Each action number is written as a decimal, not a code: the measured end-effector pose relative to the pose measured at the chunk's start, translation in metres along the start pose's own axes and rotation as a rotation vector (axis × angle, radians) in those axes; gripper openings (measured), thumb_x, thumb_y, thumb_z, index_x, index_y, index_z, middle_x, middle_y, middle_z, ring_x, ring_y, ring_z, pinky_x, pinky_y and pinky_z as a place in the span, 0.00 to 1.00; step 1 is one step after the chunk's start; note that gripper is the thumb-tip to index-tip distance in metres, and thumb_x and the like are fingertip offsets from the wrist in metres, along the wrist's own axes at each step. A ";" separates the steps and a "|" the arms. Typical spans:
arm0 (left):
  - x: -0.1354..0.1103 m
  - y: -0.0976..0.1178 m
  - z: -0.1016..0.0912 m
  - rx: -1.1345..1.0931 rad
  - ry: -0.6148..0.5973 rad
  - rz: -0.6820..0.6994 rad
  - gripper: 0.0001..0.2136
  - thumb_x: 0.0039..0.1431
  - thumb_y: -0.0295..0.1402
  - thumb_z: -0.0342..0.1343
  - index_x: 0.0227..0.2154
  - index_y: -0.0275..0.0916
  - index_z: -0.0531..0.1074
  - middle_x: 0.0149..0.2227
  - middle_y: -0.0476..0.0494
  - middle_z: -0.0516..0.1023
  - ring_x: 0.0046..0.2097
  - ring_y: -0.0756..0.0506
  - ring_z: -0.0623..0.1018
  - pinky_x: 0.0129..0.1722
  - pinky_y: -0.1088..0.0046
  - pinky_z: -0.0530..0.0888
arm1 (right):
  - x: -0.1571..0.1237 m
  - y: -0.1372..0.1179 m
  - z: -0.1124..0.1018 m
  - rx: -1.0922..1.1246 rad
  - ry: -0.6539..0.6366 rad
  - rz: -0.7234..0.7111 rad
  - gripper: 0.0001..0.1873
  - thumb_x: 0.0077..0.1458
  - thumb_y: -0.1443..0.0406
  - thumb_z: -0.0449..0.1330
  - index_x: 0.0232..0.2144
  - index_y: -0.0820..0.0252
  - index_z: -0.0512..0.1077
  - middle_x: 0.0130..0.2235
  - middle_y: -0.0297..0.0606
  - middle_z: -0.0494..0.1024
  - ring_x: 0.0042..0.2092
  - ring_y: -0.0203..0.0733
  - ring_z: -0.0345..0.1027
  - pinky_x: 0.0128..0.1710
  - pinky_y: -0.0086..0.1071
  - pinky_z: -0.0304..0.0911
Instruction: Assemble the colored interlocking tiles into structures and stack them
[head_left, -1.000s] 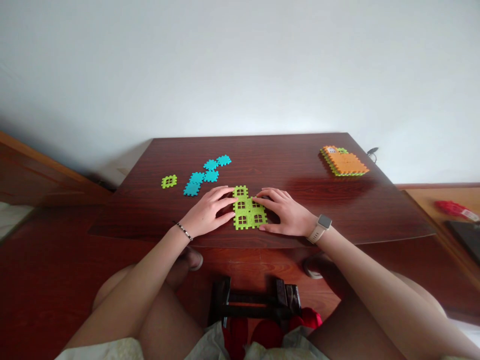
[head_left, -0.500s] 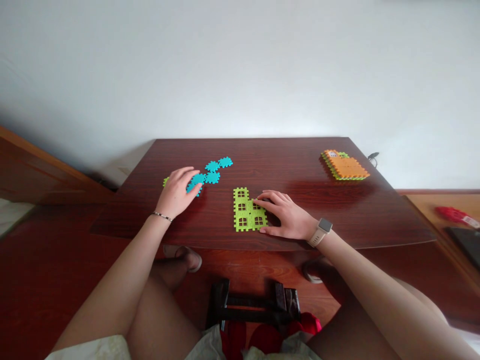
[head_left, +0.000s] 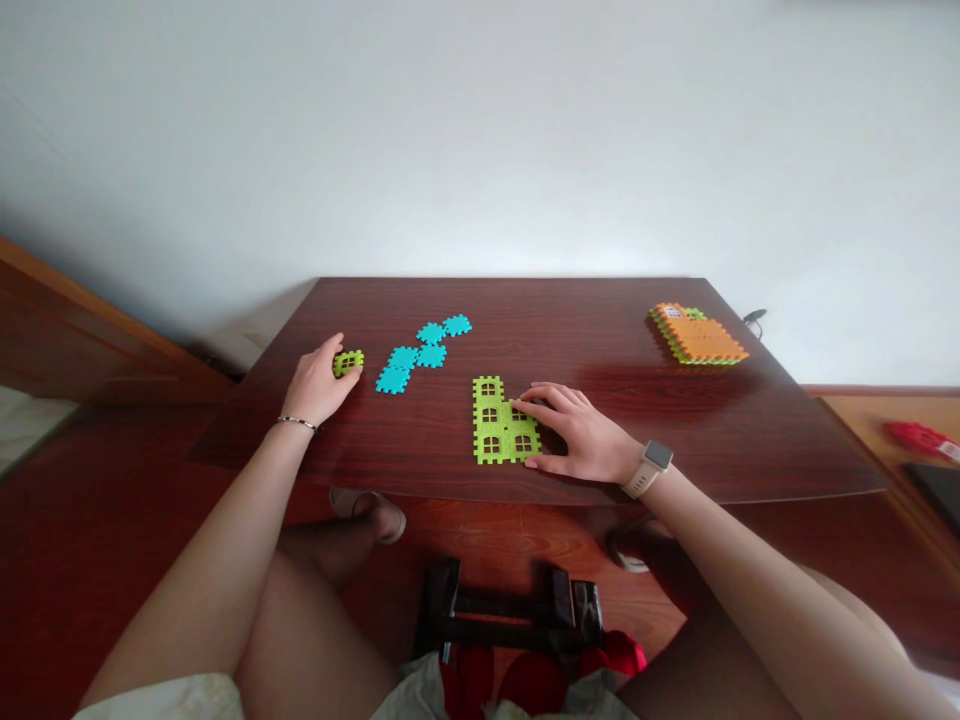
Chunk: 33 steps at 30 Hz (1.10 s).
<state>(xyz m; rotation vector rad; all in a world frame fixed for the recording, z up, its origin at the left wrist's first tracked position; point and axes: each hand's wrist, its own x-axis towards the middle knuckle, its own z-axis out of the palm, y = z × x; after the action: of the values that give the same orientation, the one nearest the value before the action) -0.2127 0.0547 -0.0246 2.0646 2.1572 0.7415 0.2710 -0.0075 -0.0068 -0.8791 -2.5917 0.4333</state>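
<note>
On the left side of the table, my left hand (head_left: 315, 382) closes round a small green window tile (head_left: 348, 362), its thumb along the lower edge and its fingers at the far left corner; part of the tile is hidden. An L-shaped panel of joined green window tiles (head_left: 490, 418) lies flat near the front edge. My right hand (head_left: 585, 432) grips its right side, index finger on the upper right tile and thumb at the lower corner. Between the hands and further back lie several turquoise notched tiles (head_left: 431, 356), touching or close together in a zigzag.
A stack of orange and green tiles (head_left: 705, 340) sits at the back right of the dark wooden table (head_left: 570, 310), which meets a pale wall. Below the front edge is a black stool-like frame (head_left: 510, 630). A red item (head_left: 921, 438) rests on a lower surface at right.
My left hand has moved left, off the turquoise tiles and onto the lone green tile. My right hand stays on the green panel. The whole view has shifted slightly.
</note>
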 end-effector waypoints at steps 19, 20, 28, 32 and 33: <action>-0.004 0.056 0.006 -0.219 0.187 0.060 0.29 0.62 0.47 0.67 0.62 0.41 0.72 0.53 0.39 0.82 0.52 0.41 0.83 0.57 0.61 0.79 | 0.000 0.000 0.000 0.013 0.010 0.003 0.44 0.63 0.43 0.67 0.74 0.51 0.64 0.66 0.52 0.71 0.70 0.65 0.62 0.69 0.63 0.60; -0.007 0.065 0.007 -0.232 0.179 0.085 0.28 0.62 0.47 0.67 0.62 0.41 0.72 0.53 0.39 0.82 0.52 0.41 0.83 0.57 0.61 0.79 | 0.000 -0.001 0.001 0.017 0.012 0.005 0.44 0.63 0.43 0.67 0.74 0.50 0.64 0.66 0.52 0.71 0.70 0.65 0.62 0.69 0.63 0.60; -0.032 0.136 0.018 -0.263 0.110 0.432 0.23 0.66 0.45 0.68 0.60 0.45 0.72 0.52 0.41 0.82 0.52 0.39 0.83 0.58 0.57 0.80 | 0.000 -0.001 0.000 0.020 0.013 0.008 0.43 0.64 0.43 0.67 0.74 0.50 0.64 0.66 0.52 0.71 0.70 0.66 0.62 0.69 0.63 0.60; -0.038 0.155 0.022 -0.221 0.077 0.575 0.24 0.68 0.44 0.66 0.62 0.46 0.70 0.53 0.39 0.81 0.55 0.37 0.82 0.60 0.54 0.79 | 0.000 -0.002 0.000 0.010 0.004 0.005 0.43 0.64 0.43 0.66 0.73 0.53 0.65 0.66 0.53 0.71 0.71 0.65 0.61 0.69 0.63 0.59; -0.038 0.158 0.022 -0.218 0.074 0.597 0.24 0.68 0.44 0.66 0.63 0.46 0.69 0.54 0.39 0.81 0.55 0.37 0.82 0.60 0.53 0.79 | 0.000 -0.002 0.000 0.010 0.004 0.006 0.43 0.64 0.43 0.66 0.73 0.53 0.65 0.66 0.53 0.71 0.71 0.65 0.61 0.69 0.63 0.59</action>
<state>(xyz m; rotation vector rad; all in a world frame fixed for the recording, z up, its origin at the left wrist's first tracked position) -0.0543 0.0222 0.0053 2.5968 1.3885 1.0562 0.2700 -0.0084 -0.0060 -0.8834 -2.5814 0.4451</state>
